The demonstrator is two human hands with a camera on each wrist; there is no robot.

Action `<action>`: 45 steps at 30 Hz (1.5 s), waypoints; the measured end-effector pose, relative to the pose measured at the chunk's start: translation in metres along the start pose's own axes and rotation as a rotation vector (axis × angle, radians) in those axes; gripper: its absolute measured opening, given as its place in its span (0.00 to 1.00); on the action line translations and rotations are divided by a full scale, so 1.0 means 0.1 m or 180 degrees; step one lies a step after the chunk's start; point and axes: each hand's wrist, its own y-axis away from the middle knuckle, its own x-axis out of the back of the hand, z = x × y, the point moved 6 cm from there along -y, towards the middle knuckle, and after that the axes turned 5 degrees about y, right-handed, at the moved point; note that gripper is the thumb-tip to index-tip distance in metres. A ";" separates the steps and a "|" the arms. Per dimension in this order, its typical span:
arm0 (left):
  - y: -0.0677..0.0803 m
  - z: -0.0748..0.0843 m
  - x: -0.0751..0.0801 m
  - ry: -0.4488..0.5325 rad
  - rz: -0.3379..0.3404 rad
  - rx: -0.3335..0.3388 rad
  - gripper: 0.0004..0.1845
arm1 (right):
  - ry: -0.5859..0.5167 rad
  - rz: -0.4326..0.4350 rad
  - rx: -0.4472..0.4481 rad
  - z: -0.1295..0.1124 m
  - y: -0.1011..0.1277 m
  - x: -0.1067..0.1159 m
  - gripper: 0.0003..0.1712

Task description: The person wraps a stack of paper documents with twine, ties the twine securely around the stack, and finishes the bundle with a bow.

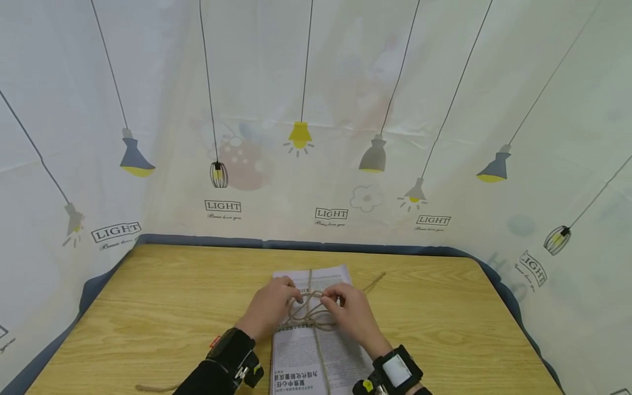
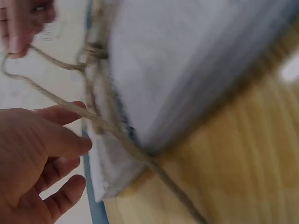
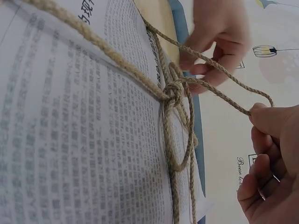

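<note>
A stack of printed papers [image 1: 316,351] lies on the wooden table [image 1: 148,318], bound crosswise with tan jute twine [image 1: 310,315] knotted at the middle [image 3: 174,92]. My left hand [image 1: 270,308] pinches one loop of twine just left of the knot. My right hand [image 1: 348,310] pinches the other loop at its end [image 3: 254,109], right of the knot. In the left wrist view the twine [image 2: 70,105] runs over my thumb and along the stack's edge [image 2: 140,140]. A loose twine tail [image 1: 374,282] trails off to the far right of the stack.
A curtain printed with hanging lamps [image 1: 316,137] walls the table at the back and both sides. Another twine end [image 1: 153,388] lies at the table's near left edge. Black wrist mounts [image 1: 395,373] sit on both forearms.
</note>
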 end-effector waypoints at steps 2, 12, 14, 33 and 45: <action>0.04 -0.05 -0.07 -0.0353 -0.0115 -0.0103 0.10 | 0.0014 -0.0014 0.0016 -0.01 0.01 0.01 0.06; 0.18 -0.15 -0.16 -0.1481 -0.0068 -0.0613 0.04 | 0.0090 0.0070 0.0016 0.00 0.01 0.07 0.06; 0.22 -0.15 -0.15 -0.1635 -0.0116 -0.0697 0.03 | 0.0110 0.0061 -0.0008 0.00 0.02 0.07 0.06; 0.58 0.12 0.13 -0.1718 -0.0158 -0.0350 0.05 | 0.0199 0.0188 -0.0182 0.07 0.05 0.05 0.06; 0.76 0.50 -0.03 -0.1498 -0.0333 -0.0196 0.04 | 0.0216 0.0181 -0.0292 0.03 0.02 0.04 0.04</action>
